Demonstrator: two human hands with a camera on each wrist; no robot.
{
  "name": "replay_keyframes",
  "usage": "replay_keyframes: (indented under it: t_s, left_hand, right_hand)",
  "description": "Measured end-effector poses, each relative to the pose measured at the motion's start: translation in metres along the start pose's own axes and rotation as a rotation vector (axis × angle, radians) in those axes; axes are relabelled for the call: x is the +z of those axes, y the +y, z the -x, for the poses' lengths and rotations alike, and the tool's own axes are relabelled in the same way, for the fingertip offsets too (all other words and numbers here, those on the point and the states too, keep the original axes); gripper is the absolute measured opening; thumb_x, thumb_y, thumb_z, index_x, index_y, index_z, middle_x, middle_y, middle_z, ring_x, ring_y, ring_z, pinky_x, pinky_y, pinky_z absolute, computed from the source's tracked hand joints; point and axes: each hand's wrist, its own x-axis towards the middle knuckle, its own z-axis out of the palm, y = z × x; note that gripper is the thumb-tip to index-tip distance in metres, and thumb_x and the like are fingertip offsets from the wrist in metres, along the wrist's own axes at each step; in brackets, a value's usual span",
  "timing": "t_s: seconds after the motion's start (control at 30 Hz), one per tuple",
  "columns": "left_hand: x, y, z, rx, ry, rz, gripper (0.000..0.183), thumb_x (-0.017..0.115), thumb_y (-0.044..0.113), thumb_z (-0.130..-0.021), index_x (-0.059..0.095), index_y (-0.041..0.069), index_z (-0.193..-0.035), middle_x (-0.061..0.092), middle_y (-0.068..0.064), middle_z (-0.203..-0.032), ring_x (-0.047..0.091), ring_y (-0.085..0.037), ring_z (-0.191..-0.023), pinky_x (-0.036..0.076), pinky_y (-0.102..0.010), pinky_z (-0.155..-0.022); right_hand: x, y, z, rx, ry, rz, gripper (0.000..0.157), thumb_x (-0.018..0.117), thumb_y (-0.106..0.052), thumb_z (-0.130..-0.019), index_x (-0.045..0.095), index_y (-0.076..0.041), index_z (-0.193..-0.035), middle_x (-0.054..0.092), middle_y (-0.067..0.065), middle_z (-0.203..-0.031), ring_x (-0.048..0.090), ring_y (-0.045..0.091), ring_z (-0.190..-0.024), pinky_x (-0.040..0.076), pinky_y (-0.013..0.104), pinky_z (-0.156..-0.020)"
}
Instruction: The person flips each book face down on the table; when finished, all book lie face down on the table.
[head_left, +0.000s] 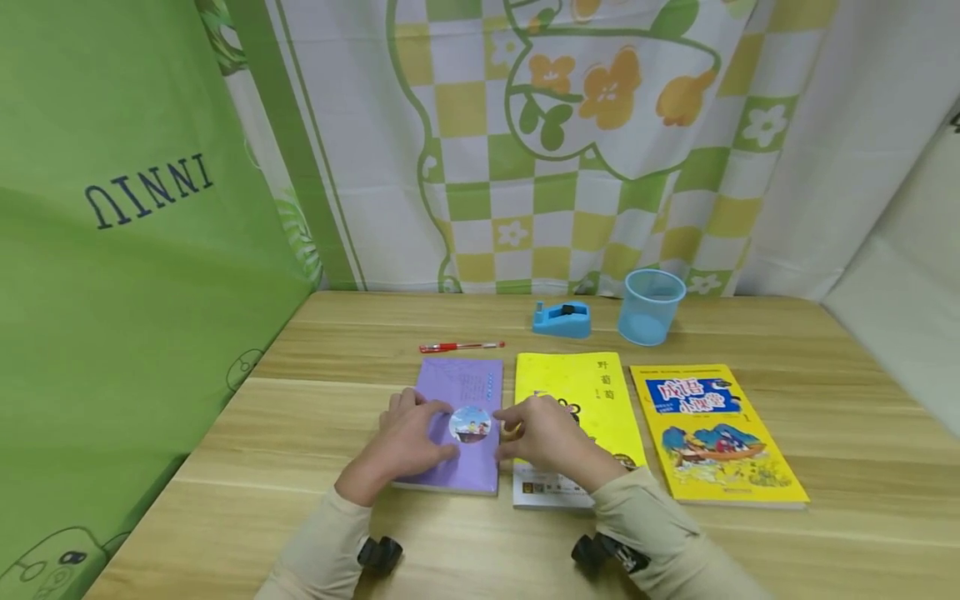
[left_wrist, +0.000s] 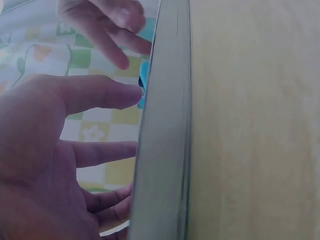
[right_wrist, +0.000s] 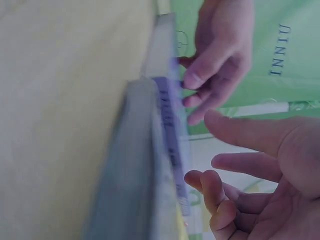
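A purple book (head_left: 468, 467) with a round picture (head_left: 470, 425) on its cover lies on the table. My left hand (head_left: 408, 437) is over its left side, fingers spread, with fingertips right at the cover in the left wrist view. Beyond the book's right edge, my right hand (head_left: 547, 433) hangs over the yellow book (head_left: 570, 375), fingers loosely bent with nothing between them. In the right wrist view, the purple book's spine (right_wrist: 170, 130) shows beside that hand (right_wrist: 260, 185). Part of the yellow book's cover is hidden under the right hand and forearm.
Another yellow book (head_left: 720, 442) with a blue title panel lies at the right. Behind the books are a red pen (head_left: 462, 346), a blue tape dispenser (head_left: 562, 320) and a translucent blue cup (head_left: 651, 308). A patterned curtain (head_left: 495, 167) hangs along the table's back edge.
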Motion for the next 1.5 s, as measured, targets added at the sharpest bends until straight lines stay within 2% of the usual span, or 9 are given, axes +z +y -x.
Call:
replay_keyframes:
  t_s: [0.13,0.27,0.47,0.7,0.87,1.0,1.13,1.33,1.5]
  left_hand:
    - [-0.003,0.004,-0.002,0.007,0.003,0.004,0.054,0.082,0.028,-0.076,0.069,0.008,-0.125,0.056,-0.016,-0.117,0.048,-0.030,-0.110,0.038,-0.048,-0.090]
    - [-0.005,0.014,-0.005,0.060,-0.003,0.021,0.054,0.082,0.028,-0.078,0.068,0.007,-0.126,0.059,-0.014,-0.114,0.050,-0.026,-0.106,0.036,-0.043,-0.085]
    - [-0.008,0.036,-0.015,0.132,-0.051,0.063,0.053,0.077,0.025,-0.082,0.066,0.005,-0.129,0.062,-0.013,-0.116,0.050,-0.024,-0.106,0.039,-0.045,-0.090]
    - [-0.005,0.063,-0.029,0.188,-0.095,0.081,0.055,0.074,0.024,-0.084,0.063,0.005,-0.134,0.063,-0.017,-0.126,0.051,-0.031,-0.115,0.040,-0.051,-0.097]
    - [0.000,0.081,-0.037,0.200,-0.131,0.088,0.057,0.074,0.025,-0.084,0.061,0.002,-0.135,0.066,-0.017,-0.128,0.050,-0.036,-0.123,0.036,-0.056,-0.107]
    - [0.003,0.093,-0.043,0.186,-0.157,0.087,0.059,0.073,0.027,-0.085,0.060,0.003,-0.137,0.064,-0.017,-0.133,0.048,-0.037,-0.129,0.036,-0.055,-0.109]
    - [0.006,0.096,-0.045,0.166,-0.161,0.068,0.060,0.074,0.026,-0.084,0.060,0.004,-0.138,0.061,-0.018,-0.137,0.042,-0.041,-0.138,0.034,-0.058,-0.113]
    - [0.011,0.093,-0.047,0.169,-0.147,0.036,0.059,0.077,0.025,-0.083,0.061,0.002,-0.135,0.065,-0.018,-0.129,0.050,-0.036,-0.124,0.041,-0.054,-0.103]
    - [0.014,0.095,-0.048,0.143,-0.162,0.042,0.060,0.076,0.026,-0.084,0.060,0.003,-0.137,0.062,-0.019,-0.130,0.051,-0.034,-0.121,0.042,-0.051,-0.102]
  right_hand:
    - [-0.017,0.006,0.005,0.040,0.013,-0.019,0.050,0.087,-0.022,-0.079,0.073,-0.011,-0.125,0.076,0.006,-0.104,0.066,0.015,-0.084,0.055,0.029,-0.072]
    - [-0.037,0.020,0.015,0.044,0.051,-0.006,0.051,0.085,-0.024,-0.082,0.071,-0.011,-0.128,0.076,0.007,-0.108,0.068,0.016,-0.089,0.057,0.031,-0.074]
    - [-0.067,0.047,0.027,0.069,0.096,0.048,0.054,0.084,-0.023,-0.082,0.068,-0.008,-0.132,0.075,0.012,-0.112,0.068,0.019,-0.090,0.055,0.030,-0.068]
    - [-0.094,0.069,0.037,0.092,0.081,0.117,0.059,0.084,-0.027,-0.082,0.065,-0.005,-0.134,0.073,0.018,-0.116,0.069,0.027,-0.095,0.057,0.039,-0.075]
    - [-0.101,0.082,0.044,0.131,0.055,0.124,0.065,0.085,-0.031,-0.081,0.063,-0.004,-0.136,0.071,0.022,-0.117,0.069,0.031,-0.097,0.057,0.044,-0.079]
    - [-0.101,0.089,0.048,0.170,0.043,0.102,0.067,0.084,-0.031,-0.081,0.061,-0.003,-0.137,0.070,0.023,-0.119,0.068,0.031,-0.099,0.057,0.043,-0.078]
    - [-0.099,0.093,0.051,0.187,0.038,0.084,0.067,0.084,-0.032,-0.082,0.061,-0.004,-0.138,0.070,0.022,-0.120,0.068,0.031,-0.101,0.057,0.039,-0.076]
    - [-0.098,0.098,0.053,0.200,0.039,0.079,0.068,0.084,-0.032,-0.081,0.061,-0.004,-0.138,0.070,0.021,-0.120,0.068,0.030,-0.100,0.057,0.038,-0.075]
    - [-0.097,0.102,0.053,0.197,0.041,0.082,0.067,0.084,-0.033,-0.081,0.061,-0.004,-0.138,0.070,0.021,-0.119,0.068,0.031,-0.102,0.058,0.041,-0.079]
